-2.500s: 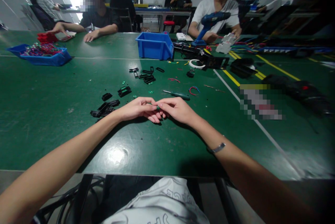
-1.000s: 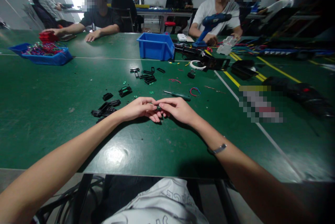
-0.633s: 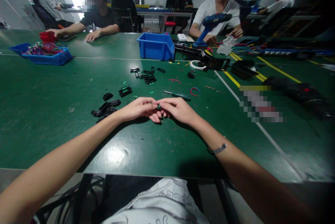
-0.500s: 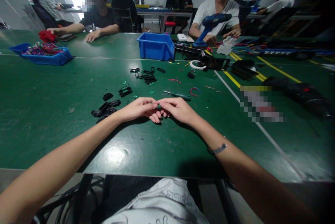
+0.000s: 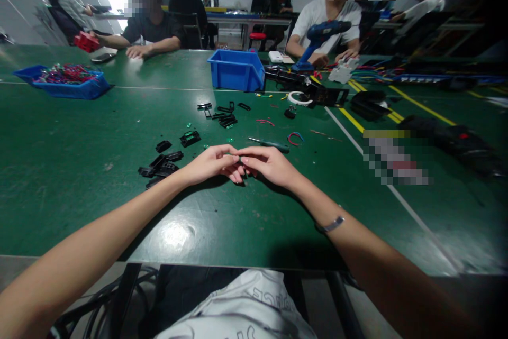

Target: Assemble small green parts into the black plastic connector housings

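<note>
My left hand (image 5: 219, 163) and my right hand (image 5: 265, 162) meet over the green table (image 5: 254, 222). Thumbs and fingertips of both hands pinch a small green piece (image 5: 241, 159), mostly hidden between them. Just behind my right hand lies a screwdriver (image 5: 273, 145) with a green handle. Left of my left hand are several black plastic parts (image 5: 159, 165) in a pile. Beyond it sits a black housing (image 5: 190, 138) with green in it, and several black frames (image 5: 227, 119) lie farther back.
A blue bin (image 5: 236, 72) stands at the back middle, a blue tray (image 5: 85, 89) of wires at the left. A blue drill (image 5: 311, 45), black device (image 5: 313, 90) and wire pieces (image 5: 294, 138) are right. Two people sit opposite.
My fingers have shifted slightly around the green piece, which shows less now. Across the table at the left, a person's hand has lifted the red object and moved it right.
</note>
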Demonstrator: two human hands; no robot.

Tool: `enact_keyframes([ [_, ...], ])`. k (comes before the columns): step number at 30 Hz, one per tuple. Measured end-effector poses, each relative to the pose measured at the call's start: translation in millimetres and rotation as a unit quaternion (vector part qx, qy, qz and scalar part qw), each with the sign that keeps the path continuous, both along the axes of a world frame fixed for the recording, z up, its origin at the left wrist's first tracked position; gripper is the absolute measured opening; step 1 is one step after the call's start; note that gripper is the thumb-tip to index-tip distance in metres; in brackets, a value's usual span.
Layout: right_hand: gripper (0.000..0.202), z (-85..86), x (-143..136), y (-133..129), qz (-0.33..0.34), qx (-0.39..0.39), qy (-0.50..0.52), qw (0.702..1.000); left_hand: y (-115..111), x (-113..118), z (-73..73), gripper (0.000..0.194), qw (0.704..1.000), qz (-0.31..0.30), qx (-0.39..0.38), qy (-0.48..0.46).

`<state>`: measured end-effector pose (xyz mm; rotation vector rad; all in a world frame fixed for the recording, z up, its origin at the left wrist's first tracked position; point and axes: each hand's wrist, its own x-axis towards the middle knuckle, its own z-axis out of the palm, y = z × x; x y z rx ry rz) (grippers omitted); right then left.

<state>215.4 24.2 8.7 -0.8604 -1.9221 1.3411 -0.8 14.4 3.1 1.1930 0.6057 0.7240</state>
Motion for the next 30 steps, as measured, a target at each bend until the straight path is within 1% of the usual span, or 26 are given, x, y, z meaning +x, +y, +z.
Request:
enact_keyframes([
  [7,0.035,3.5,-3.4,-1.9,0.003,0.006,0.011,1.0,-0.7,0.6,3.0,0.029,1.0,0.019,-0.005,-0.01],
  [9,0.035,2.7,-4.7,-1.3,-0.009,0.002,0.021,1.0,-0.3,0.6,3.7,0.028,0.999,0.029,-0.015,-0.018],
  [12,0.033,0.0,-4.7,0.9,-0.061,0.005,0.038,0.997,0.8,1.0,3.4,0.029,0.998,0.045,-0.035,-0.033],
  [15,0.022,-1.7,-2.8,2.7,-0.132,0.05,0.022,0.99,1.5,1.8,2.6,0.029,0.996,0.06,-0.046,-0.036],
  [17,0.019,-1.4,-1.9,2.6,-0.15,0.081,0.004,0.985,1.5,2.3,2.4,0.028,0.996,0.067,-0.049,-0.034],
  [22,0.018,0.8,-3.9,0.0,-0.127,0.085,-0.006,0.988,1.4,3.2,1.9,0.032,0.996,0.074,-0.047,-0.03],
  [26,0.021,0.9,-4.9,-0.5,-0.126,0.083,-0.009,0.988,1.5,3.0,1.0,0.041,0.996,0.071,-0.042,-0.026],
  [30,0.023,0.7,-4.1,-0.1,-0.126,0.081,-0.008,0.989,1.5,2.0,1.0,0.042,0.997,0.063,-0.046,-0.026],
])
